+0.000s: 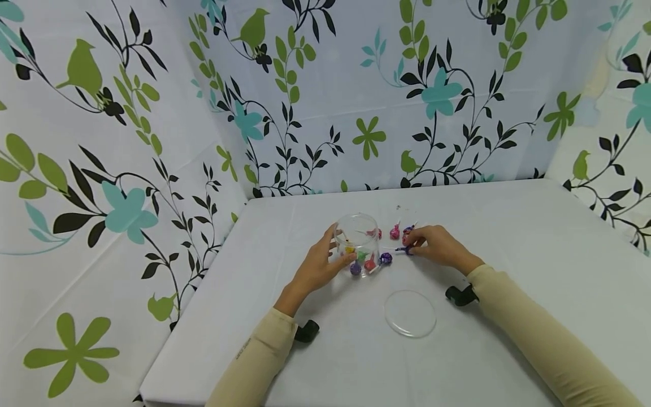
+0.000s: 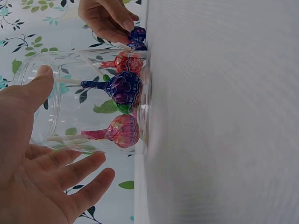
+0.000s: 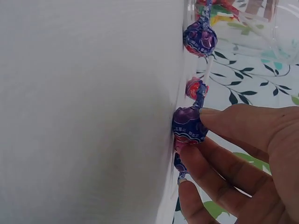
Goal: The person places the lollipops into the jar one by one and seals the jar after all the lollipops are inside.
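My left hand (image 1: 316, 265) holds a clear round jar (image 1: 357, 226) upright on the table, thumb at the near side and fingers round the far left. Inside the jar are several wrapped lollipops, among them a purple one (image 2: 125, 88), a pink one (image 2: 124, 131) and a red one (image 1: 370, 263). My right hand (image 1: 438, 246), right of the jar, pinches a purple lollipop (image 3: 189, 125) by its wrapped head, low over the table, its stick pointing toward the jar. Another purple lollipop (image 1: 386, 258) lies just right of the jar.
Behind the jar and right hand lie a few more lollipops, including a pink one (image 1: 394, 232). A clear round lid (image 1: 411, 336) rests nearer the front on the white table (image 1: 508, 237). Patterned curtains (image 1: 325, 113) surround the table's back and sides.
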`<state>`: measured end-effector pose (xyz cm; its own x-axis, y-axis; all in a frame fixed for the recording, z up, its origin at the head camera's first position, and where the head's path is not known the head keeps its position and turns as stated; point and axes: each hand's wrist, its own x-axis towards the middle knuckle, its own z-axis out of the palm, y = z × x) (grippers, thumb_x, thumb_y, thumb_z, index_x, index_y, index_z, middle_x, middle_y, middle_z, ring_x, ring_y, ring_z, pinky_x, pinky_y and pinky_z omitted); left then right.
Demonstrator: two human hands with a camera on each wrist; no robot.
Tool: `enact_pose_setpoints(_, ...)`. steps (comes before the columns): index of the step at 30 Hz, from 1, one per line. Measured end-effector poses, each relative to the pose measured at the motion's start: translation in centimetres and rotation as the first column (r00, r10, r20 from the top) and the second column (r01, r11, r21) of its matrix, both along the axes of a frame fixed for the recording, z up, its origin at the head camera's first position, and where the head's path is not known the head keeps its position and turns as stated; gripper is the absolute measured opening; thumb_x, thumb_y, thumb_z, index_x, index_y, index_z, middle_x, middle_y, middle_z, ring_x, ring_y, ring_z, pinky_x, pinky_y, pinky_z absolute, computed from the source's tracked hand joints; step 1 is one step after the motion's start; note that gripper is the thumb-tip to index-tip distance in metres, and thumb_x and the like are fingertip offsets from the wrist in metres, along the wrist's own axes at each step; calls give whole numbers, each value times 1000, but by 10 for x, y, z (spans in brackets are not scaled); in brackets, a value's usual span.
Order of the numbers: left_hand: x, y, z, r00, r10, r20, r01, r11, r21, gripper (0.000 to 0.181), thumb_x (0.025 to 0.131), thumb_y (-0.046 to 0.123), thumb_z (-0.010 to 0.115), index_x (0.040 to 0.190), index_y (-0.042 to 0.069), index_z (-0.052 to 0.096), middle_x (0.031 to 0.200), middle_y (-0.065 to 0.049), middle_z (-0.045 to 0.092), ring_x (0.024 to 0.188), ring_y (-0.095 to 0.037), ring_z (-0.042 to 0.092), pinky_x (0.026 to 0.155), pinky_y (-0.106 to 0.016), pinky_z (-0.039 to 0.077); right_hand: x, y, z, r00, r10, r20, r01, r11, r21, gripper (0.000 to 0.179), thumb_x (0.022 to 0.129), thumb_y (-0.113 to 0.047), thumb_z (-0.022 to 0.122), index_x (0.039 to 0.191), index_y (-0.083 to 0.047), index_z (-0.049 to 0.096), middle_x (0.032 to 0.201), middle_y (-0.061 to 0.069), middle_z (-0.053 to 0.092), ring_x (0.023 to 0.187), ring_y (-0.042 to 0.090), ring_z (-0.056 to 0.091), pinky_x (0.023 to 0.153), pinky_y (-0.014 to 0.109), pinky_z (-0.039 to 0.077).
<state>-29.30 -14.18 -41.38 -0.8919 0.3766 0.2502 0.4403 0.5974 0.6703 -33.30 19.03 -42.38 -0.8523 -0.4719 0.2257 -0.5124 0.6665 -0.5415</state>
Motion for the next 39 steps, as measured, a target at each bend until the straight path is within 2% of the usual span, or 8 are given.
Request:
enact_pose_setpoints(12, 0, 0, 0, 1000, 5, -1, -5, 1000, 5, 95, 98, 52, 70, 167, 13, 17, 161, -10, 42, 137, -33, 53, 107, -51, 48, 0, 0, -4, 999, 24, 24, -24, 1000, 5, 26, 91, 2, 78, 116, 1, 74, 104, 8, 73, 95, 25, 66, 91, 51, 55)
enact_pose_setpoints(27, 0, 0, 0, 1000, -1, -9, 1, 1000, 11, 95, 98, 52, 70, 167, 12, 18, 161, -12, 42, 136, -35, 53, 106, -53, 48, 2, -2, 0, 1000, 13, 15, -13, 1000, 13, 21, 90, 2, 79, 110, -1, 73, 101, 7, 72, 94, 26, 65, 90, 52, 55)
enact_pose_setpoints(32, -1, 0, 0, 1000, -11, -20, 11, 1000, 10, 94, 99, 50, 70, 167, 10, 18, 160, -12, 43, 136, -35, 53, 107, -52, 48, 2, -3, 4, 1000, -3, 19, 3, 1000, 18, 21, 89, 0, 80, 110, -1, 73, 99, 6, 72, 92, 25, 65, 88, 51, 56)
enact_pose_setpoints(39, 0, -2, 0, 1000, 0, -8, 0, 1000, 6, 95, 98, 52, 71, 167, 13, 18, 160, -10, 43, 137, -33, 53, 106, -54, 48, 4, -3, 9, 999, -36, 18, 35, 999, 17, 24, 90, -2, 80, 112, -2, 73, 100, 6, 71, 94, 26, 65, 89, 50, 56)
